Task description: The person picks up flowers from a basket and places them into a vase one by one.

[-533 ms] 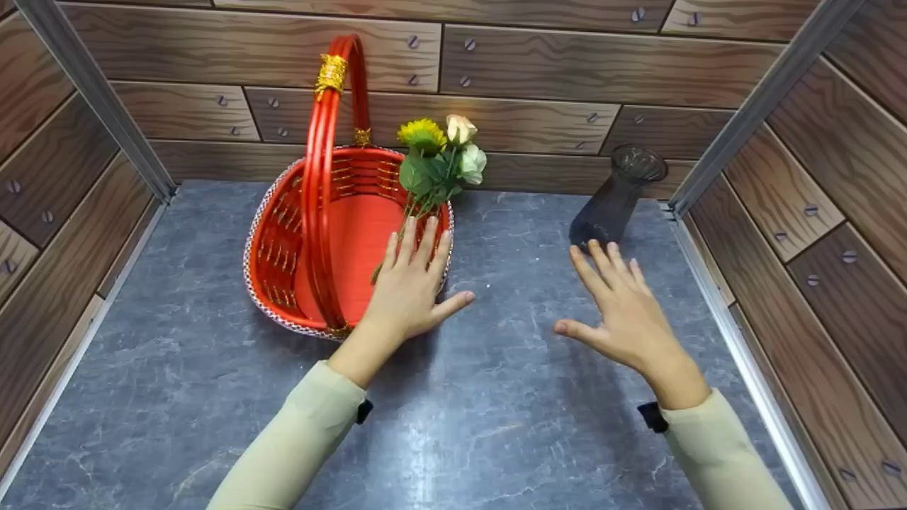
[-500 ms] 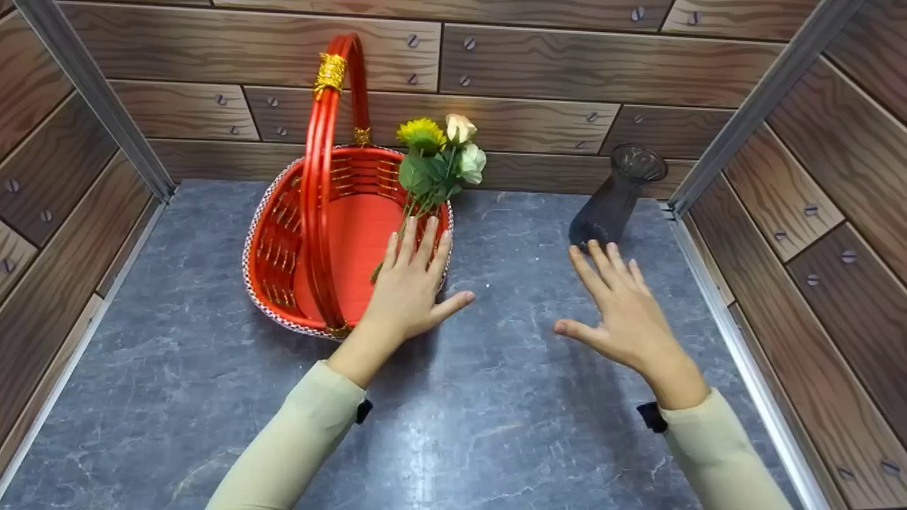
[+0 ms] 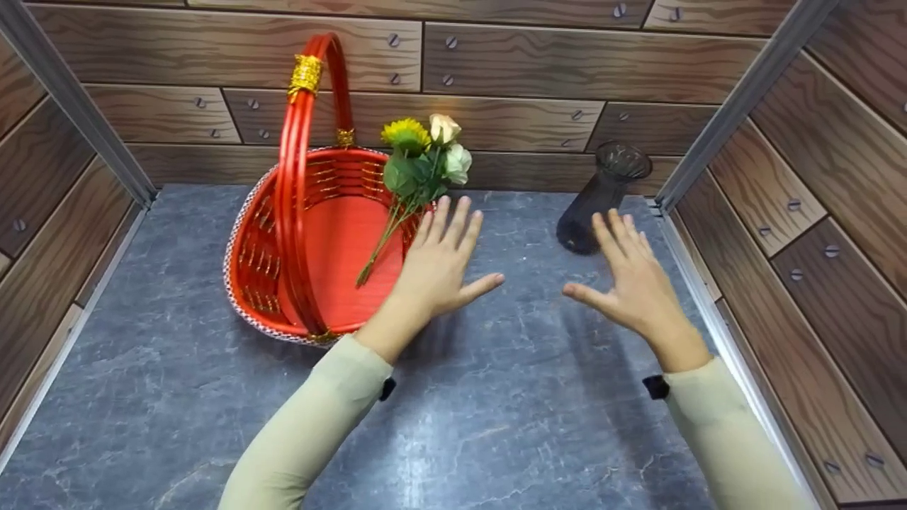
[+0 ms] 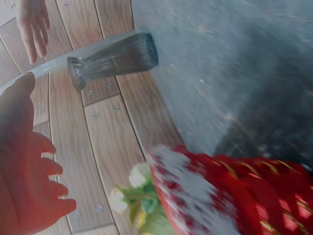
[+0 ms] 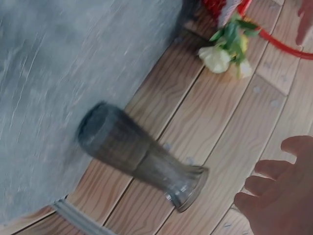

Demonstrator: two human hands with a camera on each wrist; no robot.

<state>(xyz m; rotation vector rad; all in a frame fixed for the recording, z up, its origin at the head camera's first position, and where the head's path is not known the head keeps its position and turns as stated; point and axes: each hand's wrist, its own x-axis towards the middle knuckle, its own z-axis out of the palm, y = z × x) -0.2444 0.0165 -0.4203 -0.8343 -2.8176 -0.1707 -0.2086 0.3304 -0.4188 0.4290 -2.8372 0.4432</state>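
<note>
My left hand (image 3: 436, 273) hovers palm down over the right rim of a red basket (image 3: 248, 304), fingers spread, holding nothing. Inside the basket lean several artificial flowers (image 3: 418, 166), a yellow one and two pale roses, their stems crossing to the basket floor and their heads over the back right rim. My right hand (image 3: 634, 283) is spread in the air in front of a dark glass vase (image 3: 599, 198), apart from it in the right wrist view. The vase stands upright at the back right, its lower right side partly behind my fingertips.
A grey marbled tabletop (image 3: 177, 411) lies under everything. Wood-patterned walls (image 3: 510, 64) enclose the back and both sides, with metal rails (image 3: 751, 92) at the corners. The basket's tall red handle (image 3: 294, 184) arches well above its rim.
Both hands have moved away from me; the left has also shifted right, uncovering more of the flower stems. The view has turned slightly right. Basket, flowers and vase appear to stay put.
</note>
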